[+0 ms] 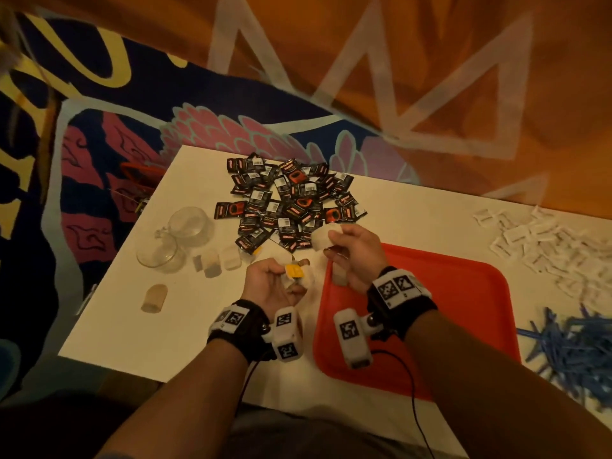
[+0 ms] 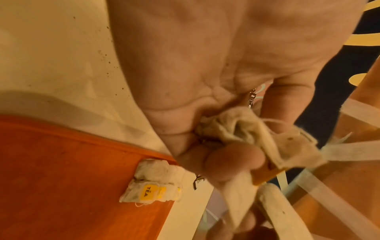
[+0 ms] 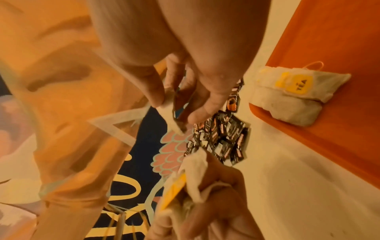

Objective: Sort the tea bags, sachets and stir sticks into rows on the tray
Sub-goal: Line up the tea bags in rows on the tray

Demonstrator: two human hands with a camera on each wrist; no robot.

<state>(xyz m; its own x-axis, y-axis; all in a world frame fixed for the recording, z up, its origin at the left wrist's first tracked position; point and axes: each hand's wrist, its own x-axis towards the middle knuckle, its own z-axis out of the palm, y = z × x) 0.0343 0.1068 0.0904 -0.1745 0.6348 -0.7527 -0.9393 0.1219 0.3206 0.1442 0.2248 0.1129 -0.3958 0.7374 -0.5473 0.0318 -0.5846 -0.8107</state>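
Observation:
My left hand (image 1: 288,279) is palm up beside the red tray (image 1: 447,313) and grips a bunch of white tea bags (image 2: 242,128) with a yellow tag (image 1: 293,270). My right hand (image 1: 328,244) is raised over the tray's far left corner and pinches one white tea bag (image 1: 322,239) between thumb and fingers (image 3: 156,91). Two tea bags (image 3: 292,95) with a yellow "TEA" tag lie side by side in that corner of the tray (image 2: 61,162). A heap of black sachets (image 1: 284,207) lies just beyond both hands.
White sachets (image 1: 546,246) are scattered at the table's right side. Blue stir sticks (image 1: 579,346) are piled near the right front. Two glass cups (image 1: 178,240) and several loose tea bags (image 1: 215,260) sit left of my hands, one more tea bag (image 1: 154,298) nearer the left edge.

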